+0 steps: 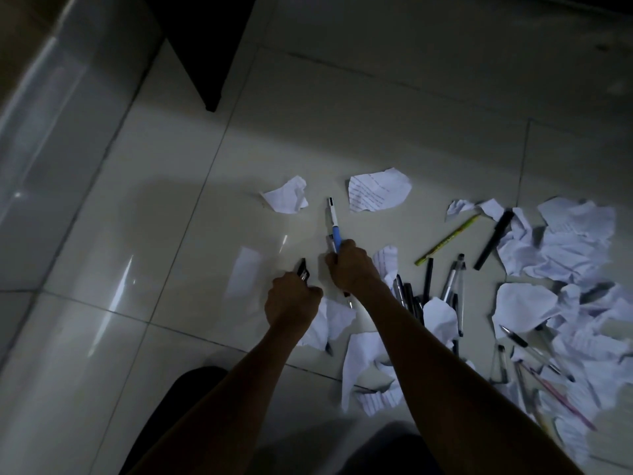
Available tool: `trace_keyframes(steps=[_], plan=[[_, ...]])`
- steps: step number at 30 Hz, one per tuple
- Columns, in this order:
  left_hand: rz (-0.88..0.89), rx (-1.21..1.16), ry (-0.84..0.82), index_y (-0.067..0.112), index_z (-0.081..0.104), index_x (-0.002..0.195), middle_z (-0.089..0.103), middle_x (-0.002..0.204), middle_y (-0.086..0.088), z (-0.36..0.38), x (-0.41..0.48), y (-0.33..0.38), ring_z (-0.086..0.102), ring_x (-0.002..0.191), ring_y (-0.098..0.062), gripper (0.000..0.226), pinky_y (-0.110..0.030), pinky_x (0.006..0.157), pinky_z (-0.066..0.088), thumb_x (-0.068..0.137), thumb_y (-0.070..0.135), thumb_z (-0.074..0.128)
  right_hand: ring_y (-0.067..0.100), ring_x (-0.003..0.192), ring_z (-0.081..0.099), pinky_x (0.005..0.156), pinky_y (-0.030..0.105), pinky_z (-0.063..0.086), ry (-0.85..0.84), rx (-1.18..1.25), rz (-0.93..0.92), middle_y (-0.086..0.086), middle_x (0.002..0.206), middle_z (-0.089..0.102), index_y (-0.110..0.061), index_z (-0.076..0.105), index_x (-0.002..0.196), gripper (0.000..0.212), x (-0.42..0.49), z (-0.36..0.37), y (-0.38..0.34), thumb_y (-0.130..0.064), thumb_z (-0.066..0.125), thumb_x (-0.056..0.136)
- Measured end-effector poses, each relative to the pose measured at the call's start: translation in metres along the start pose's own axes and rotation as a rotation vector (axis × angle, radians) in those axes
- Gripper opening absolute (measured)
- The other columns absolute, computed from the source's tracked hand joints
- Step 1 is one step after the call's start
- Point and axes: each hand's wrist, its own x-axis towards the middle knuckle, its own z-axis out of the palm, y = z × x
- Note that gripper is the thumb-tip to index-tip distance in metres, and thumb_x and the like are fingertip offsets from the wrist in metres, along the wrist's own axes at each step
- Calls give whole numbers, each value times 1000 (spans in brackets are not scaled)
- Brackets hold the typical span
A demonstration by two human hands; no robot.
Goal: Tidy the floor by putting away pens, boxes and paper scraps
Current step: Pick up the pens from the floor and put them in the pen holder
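Both fists are curled: my right hand (349, 265) grips the blue-grip pen (334, 221), my left hand (291, 299) dark pens (303, 269) just left of it. Right of that pen, many loose pens (452, 279) and paper scraps (561, 248) lie on the floor (171, 234). Judged: early stage.

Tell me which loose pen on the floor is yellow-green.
The slim yellow-green pen, lying diagonally just left of the black marker. No other pen there has that colour.
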Motion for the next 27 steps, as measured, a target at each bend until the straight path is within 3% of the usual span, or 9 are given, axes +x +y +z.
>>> trace_keyframes(steps=[3,7,11,14,15,18,21,24,27], plan=[[21,-37,-31,2,58,100,68,100,-16,-3,5,-2,67,90,-30,28,-39,80,56,83,24,57,29,87,56,72,31,38,-4,-1,-36,16,105,59,-4,48,109,32,0,-10,3,-33,42,99],[95,-54,21,-5,59,94,66,99,-23,-6,9,-2,65,92,-36,25,-35,74,52,88,19,56,25,78,51,67,30,34,-62,63,-69,14,91,53,-5,45,100,23,2,-22,8,-28,40,101],[171,-105,32,-10,58,91,67,94,-27,-12,13,-4,64,90,-39,30,-40,74,52,87,20,59,40,83,61,71,47,48,-110,233,-33,21,91,55,-6,39,98,16,5,-32,7,-21,38,102],[182,-142,23,-8,59,90,67,92,-24,-19,20,-7,64,89,-38,32,-33,70,47,87,23,61,32,68,59,55,35,48,-137,363,5,14,84,51,-8,39,95,4,4,-38,13,-9,39,98],[185,-155,18,-8,59,90,67,92,-23,-21,21,-7,64,88,-37,31,-32,69,45,87,23,61,27,65,55,57,33,46,-129,370,9,12,82,50,-9,40,93,4,4,-39,16,-6,40,97],[208,-201,21,-10,57,95,65,96,-26,-24,26,-6,62,92,-38,29,-38,76,48,91,20,57,16,56,44,63,30,37,-49,171,-48,3,67,45,-8,38,91,9,0,-40,27,-13,41,98],[206,-239,41,-14,50,106,61,105,-31,-24,26,-1,59,99,-41,29,-44,83,48,96,14,48,19,51,47,53,26,32,19,13,-133,0,60,45,-9,38,91,14,-14,-35,39,-18,42,100],[191,-274,28,-13,41,113,59,110,-34,-20,25,1,59,100,-43,28,-44,82,49,98,12,42,34,66,61,49,28,26,38,-160,-200,18,76,63,0,43,109,23,-29,-23,51,-21,40,101],[180,-303,47,-7,38,114,62,108,-31,-19,22,3,62,98,-43,28,-50,84,52,98,15,40,30,75,64,56,27,33,3,-334,-189,11,90,66,-7,37,121,27,-41,-13,53,-24,37,100]])
